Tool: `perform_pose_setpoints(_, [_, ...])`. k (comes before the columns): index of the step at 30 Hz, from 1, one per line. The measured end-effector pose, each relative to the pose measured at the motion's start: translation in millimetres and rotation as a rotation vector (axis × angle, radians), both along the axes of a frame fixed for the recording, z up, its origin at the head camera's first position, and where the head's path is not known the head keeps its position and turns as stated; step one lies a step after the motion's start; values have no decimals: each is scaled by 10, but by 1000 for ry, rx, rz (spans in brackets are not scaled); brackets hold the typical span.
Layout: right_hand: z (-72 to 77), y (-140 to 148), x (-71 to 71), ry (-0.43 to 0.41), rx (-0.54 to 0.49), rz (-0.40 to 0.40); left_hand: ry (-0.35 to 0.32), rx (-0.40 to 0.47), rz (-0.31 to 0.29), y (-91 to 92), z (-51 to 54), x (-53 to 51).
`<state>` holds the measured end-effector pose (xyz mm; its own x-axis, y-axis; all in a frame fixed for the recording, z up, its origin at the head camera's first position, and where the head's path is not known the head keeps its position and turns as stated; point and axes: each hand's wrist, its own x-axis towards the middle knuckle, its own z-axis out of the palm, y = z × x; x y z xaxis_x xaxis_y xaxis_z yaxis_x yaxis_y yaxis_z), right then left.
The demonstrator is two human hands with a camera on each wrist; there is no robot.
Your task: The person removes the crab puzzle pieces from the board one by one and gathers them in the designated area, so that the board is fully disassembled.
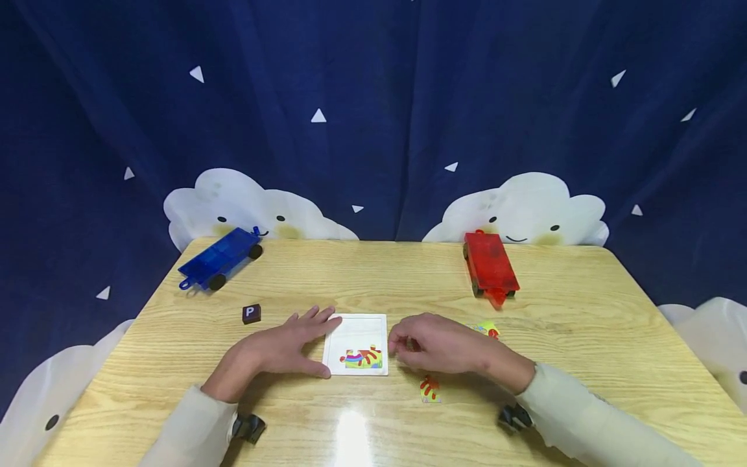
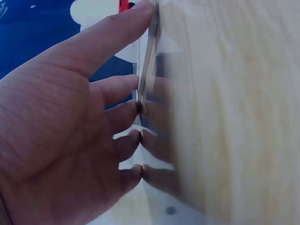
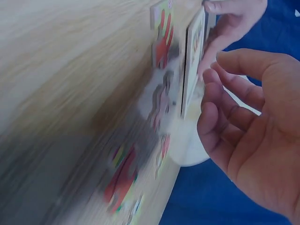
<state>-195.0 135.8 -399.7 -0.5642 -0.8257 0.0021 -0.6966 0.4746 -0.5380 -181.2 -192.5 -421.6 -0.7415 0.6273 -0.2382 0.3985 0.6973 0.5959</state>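
A white square puzzle tray (image 1: 357, 329) lies on the table with joined colourful puzzle pieces (image 1: 363, 358) along its lower right part. My left hand (image 1: 292, 342) rests at the tray's left edge, thumb at the near corner and fingers spread toward the far one. In the left wrist view its thumb touches the tray edge (image 2: 149, 58). Just right of the tray is my right hand (image 1: 434, 342), its fingers loosely bent; the right wrist view shows nothing between them. A loose puzzle piece (image 1: 430, 390) lies below this hand, and another piece (image 1: 486, 329) is partly hidden behind it.
A blue toy wagon (image 1: 220, 258) stands at the back left, a red toy wagon (image 1: 491, 264) at the back right. Left of the tray is a small dark block (image 1: 251, 314) marked P. More loose pieces (image 3: 123, 180) show in the right wrist view. A dark blue curtain (image 1: 373, 117) hangs behind.
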Motion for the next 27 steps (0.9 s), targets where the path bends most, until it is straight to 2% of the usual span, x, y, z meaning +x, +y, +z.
perform_pose_setpoints(5, [-57,-230,-12,-19,-36,33,8,-46,-35,-7,-3,23])
perform_pose_setpoints(9, [-99,-387,-7,-8,-56,36,13,-37,-38,-3,-21,21])
perform_pose_setpoints(16, [-113,-572,-19,33,4,12,17,-22,-39,-5,-43,19])
perform_pose_setpoints(22, [-114,-604,-22,-5,83,-16,21,-22,-32,-7,-39,18])
perform_pose_setpoints(27, [-131,-609,-35,-14,92,-4,32,-21,-35,-19,-44,17])
